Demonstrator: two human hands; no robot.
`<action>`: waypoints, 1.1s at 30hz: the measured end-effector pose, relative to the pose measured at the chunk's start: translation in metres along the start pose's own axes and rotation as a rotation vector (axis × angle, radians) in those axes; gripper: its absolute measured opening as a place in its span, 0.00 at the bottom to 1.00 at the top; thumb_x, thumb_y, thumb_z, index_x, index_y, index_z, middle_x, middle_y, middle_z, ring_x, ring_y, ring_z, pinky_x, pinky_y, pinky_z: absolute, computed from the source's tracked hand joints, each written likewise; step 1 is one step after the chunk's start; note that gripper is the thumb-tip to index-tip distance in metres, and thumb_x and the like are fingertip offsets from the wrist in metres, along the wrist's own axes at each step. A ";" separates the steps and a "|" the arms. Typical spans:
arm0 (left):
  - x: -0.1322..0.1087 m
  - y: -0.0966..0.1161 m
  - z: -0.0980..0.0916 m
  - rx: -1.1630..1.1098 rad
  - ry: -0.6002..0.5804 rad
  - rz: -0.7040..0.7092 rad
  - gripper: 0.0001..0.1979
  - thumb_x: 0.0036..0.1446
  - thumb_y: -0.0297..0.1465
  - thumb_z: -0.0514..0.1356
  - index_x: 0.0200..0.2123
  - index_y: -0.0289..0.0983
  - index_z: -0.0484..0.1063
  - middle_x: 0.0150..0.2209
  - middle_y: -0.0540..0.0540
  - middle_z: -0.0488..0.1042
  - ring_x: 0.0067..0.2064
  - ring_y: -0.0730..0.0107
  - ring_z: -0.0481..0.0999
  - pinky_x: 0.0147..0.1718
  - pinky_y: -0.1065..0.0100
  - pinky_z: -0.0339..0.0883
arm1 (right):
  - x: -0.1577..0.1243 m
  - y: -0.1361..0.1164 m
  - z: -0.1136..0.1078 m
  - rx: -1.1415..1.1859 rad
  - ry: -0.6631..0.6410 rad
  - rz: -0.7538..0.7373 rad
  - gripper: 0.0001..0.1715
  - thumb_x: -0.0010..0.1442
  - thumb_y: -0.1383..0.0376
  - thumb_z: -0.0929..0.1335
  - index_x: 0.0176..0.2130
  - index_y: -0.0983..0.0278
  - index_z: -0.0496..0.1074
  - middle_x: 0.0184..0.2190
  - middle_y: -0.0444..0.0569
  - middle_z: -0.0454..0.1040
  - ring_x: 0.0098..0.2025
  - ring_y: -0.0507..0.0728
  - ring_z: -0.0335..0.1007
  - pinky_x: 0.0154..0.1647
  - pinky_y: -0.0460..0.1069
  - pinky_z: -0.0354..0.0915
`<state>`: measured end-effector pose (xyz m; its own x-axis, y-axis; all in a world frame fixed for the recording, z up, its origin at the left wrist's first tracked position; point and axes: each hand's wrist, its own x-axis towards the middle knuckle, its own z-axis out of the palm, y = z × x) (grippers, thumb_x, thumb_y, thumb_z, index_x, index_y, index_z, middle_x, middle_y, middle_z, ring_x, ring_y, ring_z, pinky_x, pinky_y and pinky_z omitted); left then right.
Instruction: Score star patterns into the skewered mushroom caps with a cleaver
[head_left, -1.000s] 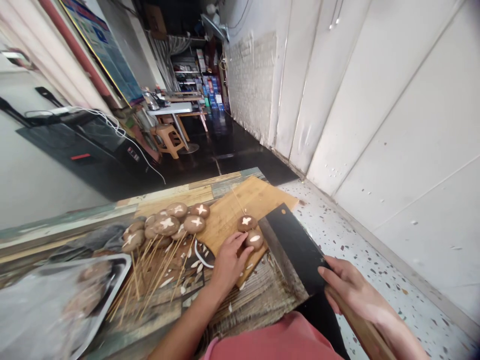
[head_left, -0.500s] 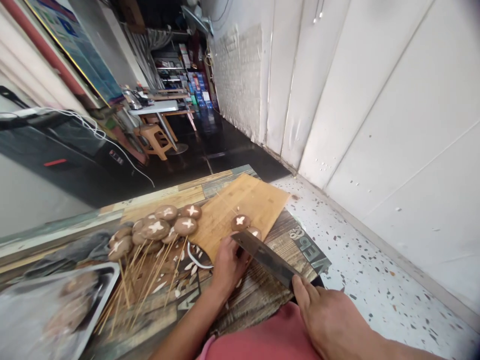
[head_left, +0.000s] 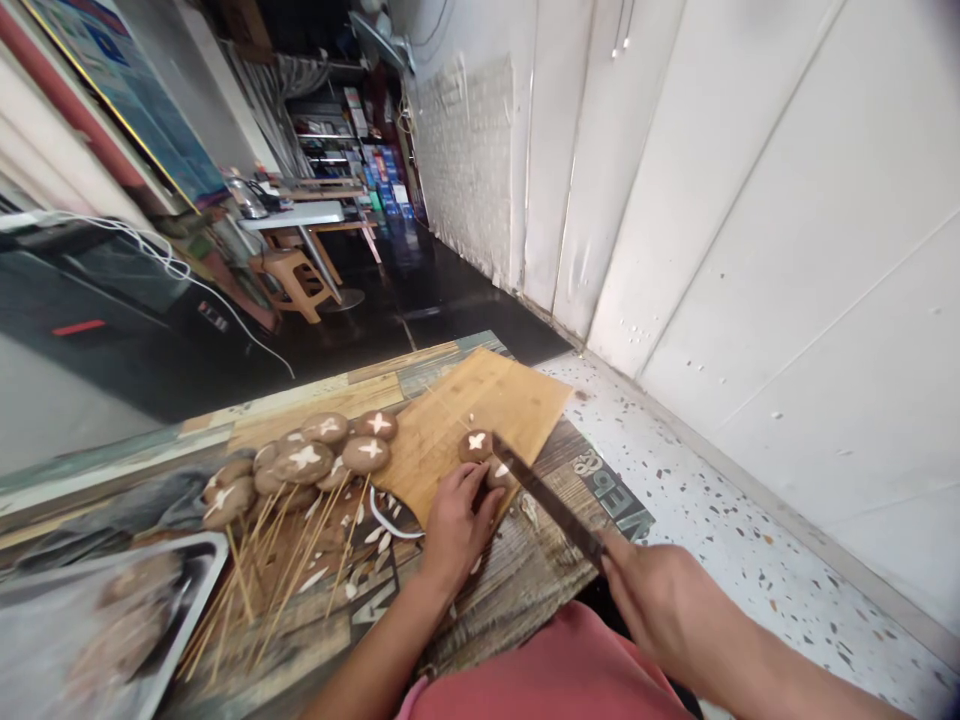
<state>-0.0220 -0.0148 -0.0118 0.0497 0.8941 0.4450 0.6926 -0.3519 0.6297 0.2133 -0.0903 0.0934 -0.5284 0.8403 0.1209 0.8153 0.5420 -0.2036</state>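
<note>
My left hand has its fingers closed around the side of a brown mushroom at the near edge of the wooden cutting board. A pale cut mark shows on that mushroom's cap. My right hand grips the handle of a large knife, whose blade reaches over the held mushroom, its tip close to another mushroom bearing a white cross. Left of the board lie several skewered mushrooms with white crosses on their caps, their wooden sticks pointing toward me.
A metal tray with plastic-covered contents sits at the lower left, by a grey cloth. Mushroom scraps and a white rim lie beside the board. A white wall rises at the right.
The knife blade has turned more edge-on and shifted right, showing more of the held mushroom. My right hand has moved slightly right. The camera view has shifted a little.
</note>
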 end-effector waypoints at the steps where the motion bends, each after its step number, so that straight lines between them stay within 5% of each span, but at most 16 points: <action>1: 0.000 -0.001 0.001 0.008 0.007 0.002 0.15 0.59 0.34 0.58 0.47 0.35 0.72 0.46 0.39 0.74 0.47 0.59 0.73 0.49 0.55 0.68 | 0.002 0.009 -0.003 0.219 -0.063 0.116 0.15 0.65 0.70 0.54 0.32 0.66 0.65 0.16 0.48 0.71 0.15 0.54 0.66 0.17 0.47 0.61; 5: -0.001 -0.004 0.001 0.034 0.028 0.002 0.16 0.59 0.36 0.58 0.48 0.34 0.73 0.47 0.39 0.74 0.49 0.59 0.72 0.50 0.55 0.68 | 0.010 0.044 -0.001 0.887 -0.229 0.423 0.15 0.67 0.58 0.59 0.29 0.60 0.57 0.10 0.37 0.65 0.12 0.49 0.58 0.16 0.43 0.57; 9: 0.002 -0.006 -0.004 0.062 0.038 0.011 0.16 0.58 0.35 0.59 0.47 0.34 0.73 0.46 0.39 0.75 0.48 0.59 0.73 0.50 0.57 0.69 | 0.015 0.063 0.017 1.120 -0.209 0.496 0.15 0.64 0.57 0.62 0.28 0.60 0.57 0.09 0.36 0.65 0.11 0.48 0.56 0.13 0.43 0.50; 33: 0.002 -0.005 -0.005 0.101 0.040 -0.007 0.18 0.56 0.38 0.61 0.48 0.37 0.71 0.47 0.40 0.76 0.49 0.57 0.74 0.50 0.53 0.69 | 0.005 0.080 0.050 1.276 -0.273 0.519 0.21 0.63 0.50 0.63 0.27 0.61 0.58 0.08 0.36 0.64 0.09 0.46 0.54 0.11 0.41 0.48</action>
<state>-0.0293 -0.0126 -0.0112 0.0172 0.8837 0.4677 0.7621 -0.3144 0.5660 0.2636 -0.0435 0.0288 -0.3858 0.8317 -0.3992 0.2335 -0.3306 -0.9144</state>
